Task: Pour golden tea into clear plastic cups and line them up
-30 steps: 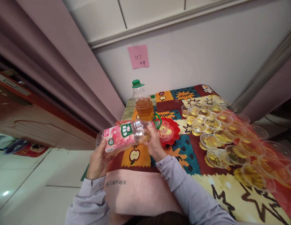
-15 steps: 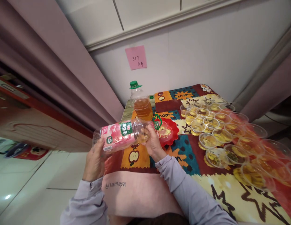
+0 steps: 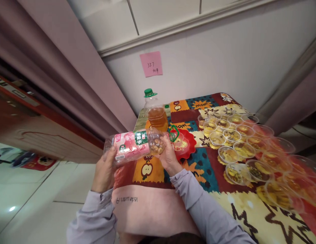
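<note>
A clear plastic bottle with a pink and green label lies nearly sideways in the air between my hands, its neck to the right. My left hand grips the base end, and my right hand wraps the neck end. Some amber liquid shows inside near the neck. A green carry ring sticks out past my right fingers; the mouth itself is hard to make out. Below the neck end is a red scalloped plate. Just behind stands a larger jug of amber liquid with a green cap.
Many clear cups of yellow liquid crowd the right side of the patterned tablecloth. A small green cap lies at the back. A pink note is on the wall, with a wooden door at left.
The bottle's neck end has tipped slightly, with more amber liquid gathered toward it. Both hands keep their hold. The whole view has shifted a little.
</note>
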The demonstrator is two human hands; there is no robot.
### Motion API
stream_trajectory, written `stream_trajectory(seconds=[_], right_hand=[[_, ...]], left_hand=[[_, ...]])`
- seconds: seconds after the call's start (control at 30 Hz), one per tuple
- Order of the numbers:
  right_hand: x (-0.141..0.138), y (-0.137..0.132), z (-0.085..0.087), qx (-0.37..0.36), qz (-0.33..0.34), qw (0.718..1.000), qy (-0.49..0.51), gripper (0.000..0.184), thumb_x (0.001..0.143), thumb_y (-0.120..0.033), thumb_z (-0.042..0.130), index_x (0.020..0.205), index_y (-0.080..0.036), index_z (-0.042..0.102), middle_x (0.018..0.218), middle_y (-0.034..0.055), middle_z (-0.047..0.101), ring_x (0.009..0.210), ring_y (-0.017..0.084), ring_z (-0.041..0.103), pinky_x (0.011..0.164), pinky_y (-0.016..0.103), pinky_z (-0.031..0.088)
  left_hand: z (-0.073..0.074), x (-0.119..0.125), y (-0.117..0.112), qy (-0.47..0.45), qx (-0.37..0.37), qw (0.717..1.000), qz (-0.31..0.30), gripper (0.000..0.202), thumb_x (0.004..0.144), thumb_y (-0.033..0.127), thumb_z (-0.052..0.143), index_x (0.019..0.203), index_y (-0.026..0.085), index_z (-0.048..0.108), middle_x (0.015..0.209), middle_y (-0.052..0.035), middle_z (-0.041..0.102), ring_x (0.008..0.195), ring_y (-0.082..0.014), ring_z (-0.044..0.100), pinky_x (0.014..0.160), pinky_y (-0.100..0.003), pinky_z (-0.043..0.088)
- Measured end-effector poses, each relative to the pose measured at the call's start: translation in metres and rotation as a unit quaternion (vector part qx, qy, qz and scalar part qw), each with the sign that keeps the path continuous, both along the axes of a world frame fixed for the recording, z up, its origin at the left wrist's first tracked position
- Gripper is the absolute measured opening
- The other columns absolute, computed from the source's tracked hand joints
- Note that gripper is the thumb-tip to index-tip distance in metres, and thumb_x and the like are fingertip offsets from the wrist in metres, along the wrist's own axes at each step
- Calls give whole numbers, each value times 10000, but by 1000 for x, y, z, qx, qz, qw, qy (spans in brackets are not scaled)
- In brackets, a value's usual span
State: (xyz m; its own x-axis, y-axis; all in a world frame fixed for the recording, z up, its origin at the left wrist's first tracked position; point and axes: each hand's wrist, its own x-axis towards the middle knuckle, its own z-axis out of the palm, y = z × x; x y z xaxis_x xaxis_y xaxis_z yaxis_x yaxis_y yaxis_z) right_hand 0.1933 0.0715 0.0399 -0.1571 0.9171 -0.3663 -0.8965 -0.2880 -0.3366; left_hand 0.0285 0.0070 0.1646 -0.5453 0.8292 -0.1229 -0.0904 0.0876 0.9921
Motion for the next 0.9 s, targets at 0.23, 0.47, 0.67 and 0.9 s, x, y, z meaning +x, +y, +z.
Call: stream_trajectory(seconds=[0.23, 0.47, 0.67, 0.9], right_hand=[[0, -1, 3, 15, 11, 1000, 13, 386, 922, -612, 797, 1092, -275, 714, 1070, 11, 814, 915, 213, 781, 787, 382, 682], [2, 0, 4, 27, 17, 999, 19, 401, 927, -642, 805, 1071, -280, 710, 1030, -7, 814, 905, 218, 790, 830, 434, 692], [3, 0, 5, 37, 19, 999, 19, 418, 939, -656, 788, 1118, -283, 724, 1091, 18, 822, 961, 238, 794, 853, 463, 693], [2, 2, 2, 51, 15, 998, 14, 491, 904, -708, 804, 1123, -277, 716, 1105, 35, 820, 994, 249, 790, 858, 472, 696]], left_hand=[[6, 3, 0, 25, -6, 999, 20, 452, 683, 492, 986, 930, 159, 805, 893, -96, 840, 679, -237, 768, 484, -269, 575], [11, 3, 2, 59, -6, 998, 13, 543, 640, 532, 987, 981, 151, 804, 921, -82, 825, 698, -216, 754, 535, -277, 600], [11, 3, 2, 64, -6, 998, 20, 566, 648, 550, 978, 1014, 153, 812, 988, -81, 823, 732, -202, 743, 547, -263, 585], [12, 1, 4, 75, -5, 997, 26, 551, 669, 540, 963, 1030, 150, 817, 1052, -99, 821, 790, -212, 745, 568, -265, 586]])
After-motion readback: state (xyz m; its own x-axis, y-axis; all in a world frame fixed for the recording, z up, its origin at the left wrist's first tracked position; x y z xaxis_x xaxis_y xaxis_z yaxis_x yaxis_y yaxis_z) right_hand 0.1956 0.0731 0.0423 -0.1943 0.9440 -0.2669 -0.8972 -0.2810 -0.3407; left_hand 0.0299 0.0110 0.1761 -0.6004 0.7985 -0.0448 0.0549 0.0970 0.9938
